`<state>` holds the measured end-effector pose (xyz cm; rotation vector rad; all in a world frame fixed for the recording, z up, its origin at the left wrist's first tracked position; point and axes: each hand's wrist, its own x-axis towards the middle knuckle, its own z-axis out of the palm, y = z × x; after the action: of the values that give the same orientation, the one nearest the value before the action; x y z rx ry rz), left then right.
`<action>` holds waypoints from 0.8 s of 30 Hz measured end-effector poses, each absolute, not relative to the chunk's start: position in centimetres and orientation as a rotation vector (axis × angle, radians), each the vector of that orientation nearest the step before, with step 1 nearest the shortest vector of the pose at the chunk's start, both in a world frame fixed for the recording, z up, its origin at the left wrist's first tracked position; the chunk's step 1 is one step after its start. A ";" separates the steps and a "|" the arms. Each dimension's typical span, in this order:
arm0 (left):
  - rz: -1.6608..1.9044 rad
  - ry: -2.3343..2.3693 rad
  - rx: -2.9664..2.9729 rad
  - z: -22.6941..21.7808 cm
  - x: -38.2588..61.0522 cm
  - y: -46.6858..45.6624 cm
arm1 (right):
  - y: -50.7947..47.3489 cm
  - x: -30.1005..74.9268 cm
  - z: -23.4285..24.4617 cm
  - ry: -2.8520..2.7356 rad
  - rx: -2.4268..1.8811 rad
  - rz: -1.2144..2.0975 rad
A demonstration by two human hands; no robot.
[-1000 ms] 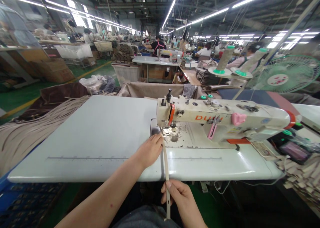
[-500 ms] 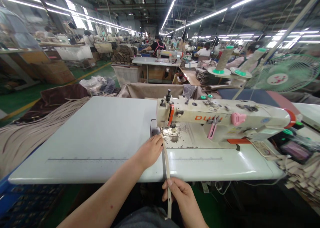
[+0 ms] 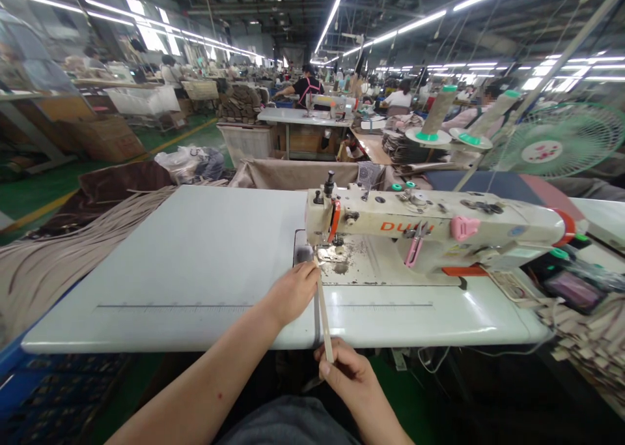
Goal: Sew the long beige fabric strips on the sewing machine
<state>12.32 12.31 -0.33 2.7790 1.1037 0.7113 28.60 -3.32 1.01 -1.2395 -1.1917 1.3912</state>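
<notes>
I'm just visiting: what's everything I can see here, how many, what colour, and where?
Strip: one, beige, running from needle area to table's front edge
Sewing machine: one, cream and orange, centre right
Sewing table: one, pale, beneath the machine
Thread snips: one, pink-handled, on the machine
Thread cones: two, brownish with green ends, upper right
Fan: one, green, far right
Loose strips: many, beige, left
Stacked strips: many, beige, lower right
Crate: blue, lower left; count unclear
Co-workers: several, varied clothing, background, partly blurred
Left hand: one, bare, at strip's upper part
Right hand: one, bare, pinching strip's near end
</notes>
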 end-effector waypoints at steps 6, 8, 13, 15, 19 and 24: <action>0.702 1.097 2.771 -0.5 12.2 12.4 | -3.0 28.1 1.1 -0.987 -1.324 1.470; 0.694 1.097 2.771 -0.6 12.2 12.4 | -3.1 27.9 1.1 -0.869 -1.299 1.566; 0.691 1.094 2.778 -0.4 12.1 12.3 | -3.8 28.0 1.3 -0.851 -1.288 1.610; 0.682 1.096 2.780 -0.4 12.2 12.3 | -4.2 28.2 1.2 -0.864 -1.279 1.615; 0.665 1.100 2.786 -0.5 12.1 12.4 | -4.6 28.4 0.5 -0.878 -1.265 1.623; 0.680 1.109 2.808 -0.6 12.1 12.4 | -4.7 28.9 -0.5 -0.934 -1.250 1.615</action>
<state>12.11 12.36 -0.62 2.8078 1.1093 0.6801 28.85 -4.70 -0.50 -1.2504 -0.9338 1.6146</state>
